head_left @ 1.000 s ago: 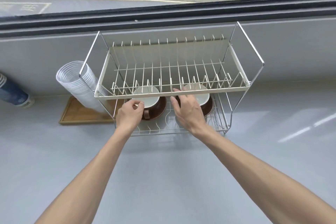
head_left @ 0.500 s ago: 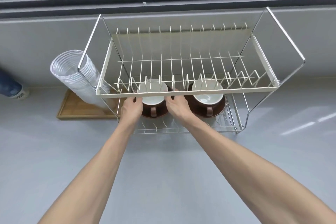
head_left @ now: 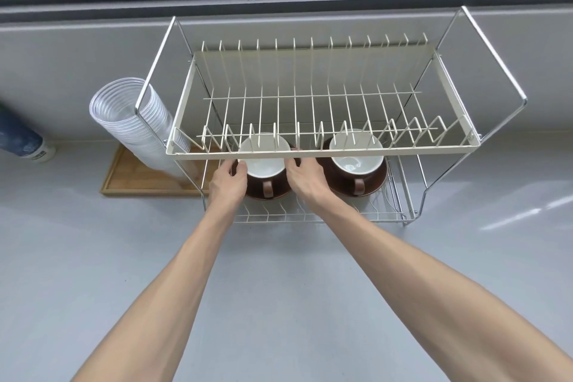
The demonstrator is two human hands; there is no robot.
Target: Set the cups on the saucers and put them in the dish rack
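Observation:
Two brown cups with white insides stand on brown saucers on the lower shelf of a two-tier wire dish rack. The left cup sits on its saucer, handle toward me. My left hand grips the saucer's left edge and my right hand grips its right edge. The right cup rests on its saucer with no hand on it. The upper shelf holds no dishes and hides the cups' far rims.
A stack of clear plastic cups leans against the rack's left side, over a wooden tray. A blue-and-white container lies at the far left. The rack stands on a grey counter below a window ledge.
My right hand left the right cup and saucer and came to the left saucer's right edge. The left hand stayed at that saucer's left edge. The camera moved closer and looks further down.

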